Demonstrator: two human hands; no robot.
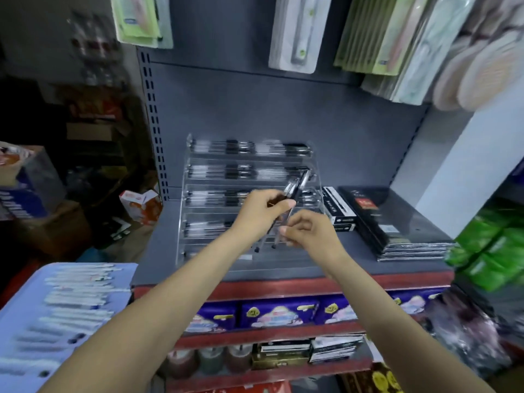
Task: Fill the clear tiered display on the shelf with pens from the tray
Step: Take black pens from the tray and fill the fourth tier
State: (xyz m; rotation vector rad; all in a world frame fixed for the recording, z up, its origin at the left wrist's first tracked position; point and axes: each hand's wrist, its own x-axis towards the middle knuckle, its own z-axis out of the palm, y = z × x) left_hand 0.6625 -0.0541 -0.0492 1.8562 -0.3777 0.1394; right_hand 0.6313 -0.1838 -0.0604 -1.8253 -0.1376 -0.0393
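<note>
- Left hand (262,214) has its fingers curled round a small bunch of pens (286,205), holding them about mid-length so they slant up to the right, caps near the display's second tier and tips hanging down in front of the lower tiers. It's blurry, so I can't count them.
- Right hand (309,229) sits just below and right of the left, thumb and fingertips pinched together on the lower part of one pen in that bunch.
- Both hands hover right in front of the clear tiered display (198,222), around its middle rows.
- The display stands on the grey shelf (283,272). Its upper tiers already hold rows of pens lying sideways; the lowest ones look a lot emptier.
- Just right of the display there's a stack of flat black boxes (397,225), touching or nearly touching it.
- The tray (17,316) is lavender, down at bottom left, well apart from the display, with a column of pens lying across it.
</note>
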